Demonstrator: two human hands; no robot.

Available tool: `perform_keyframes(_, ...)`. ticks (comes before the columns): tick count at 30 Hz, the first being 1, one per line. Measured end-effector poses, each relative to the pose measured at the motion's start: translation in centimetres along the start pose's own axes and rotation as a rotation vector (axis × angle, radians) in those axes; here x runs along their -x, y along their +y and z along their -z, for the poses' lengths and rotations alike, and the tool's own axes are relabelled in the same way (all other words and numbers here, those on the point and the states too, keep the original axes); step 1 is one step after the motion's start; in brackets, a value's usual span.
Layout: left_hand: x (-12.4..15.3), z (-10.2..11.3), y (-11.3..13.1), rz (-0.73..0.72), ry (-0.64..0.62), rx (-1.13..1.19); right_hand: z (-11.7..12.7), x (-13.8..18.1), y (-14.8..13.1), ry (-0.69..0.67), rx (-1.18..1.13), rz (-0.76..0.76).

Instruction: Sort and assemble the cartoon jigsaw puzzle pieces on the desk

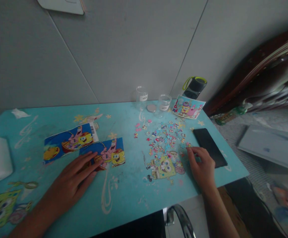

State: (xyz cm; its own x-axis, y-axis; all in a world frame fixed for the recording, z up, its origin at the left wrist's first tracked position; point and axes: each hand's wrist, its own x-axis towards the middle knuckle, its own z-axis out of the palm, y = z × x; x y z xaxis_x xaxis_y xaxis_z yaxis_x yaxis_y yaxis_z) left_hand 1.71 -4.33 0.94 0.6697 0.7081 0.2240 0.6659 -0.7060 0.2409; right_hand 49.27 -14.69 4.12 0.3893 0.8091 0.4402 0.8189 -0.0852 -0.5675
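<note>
The person's left hand (70, 181) and right hand (204, 167), as I saw them, were bare, with slender fingers (89, 170), narrow wrists (210, 186) and uncovered forearms (220, 215).

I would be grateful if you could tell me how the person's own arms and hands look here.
The left hand and right hand are ungloved, and both forearms are bare as far as they show, with no sleeves in view. No watch or bracelet is visible; fine details are too dim to tell.

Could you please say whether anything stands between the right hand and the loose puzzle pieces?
Nothing visible does: the right hand is close beside the loose puzzle pieces, and the black slab lies off to the right.
</note>
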Motion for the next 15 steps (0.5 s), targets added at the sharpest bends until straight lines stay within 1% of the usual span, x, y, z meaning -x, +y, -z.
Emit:
perform_keyframes(3, 0.05, -0.05, -0.14, -0.001, -0.003, -0.003, 0.16, -0.04, 0.02, 0.029, 0.011, -0.048)
perform_keyframes(6, 0.09, -0.13, -0.23, -0.004, 0.003, 0.002, 0.36, -0.03, 0.2, 0.109, 0.081, -0.169)
perform_keyframes(8, 0.16, -0.19, -0.27, -0.002, 0.004, 0.002, 0.41, -0.01, 0.34, 0.138, 0.14, -0.23)
perform_keyframes(10, 0.23, -0.23, -0.32, 0.001, -0.001, 0.001, 0.37, 0.03, 0.41, 0.14, 0.203, -0.229)
perform_keyframes(12, 0.31, -0.25, -0.39, -0.001, -0.004, 0.001, 0.28, 0.07, 0.37, 0.129, 0.26, -0.193)
perform_keyframes(15, 0.41, -0.37, -0.57, -0.008, 0.003, -0.006, 0.17, 0.09, 0.2, 0.104, 0.29, -0.164)
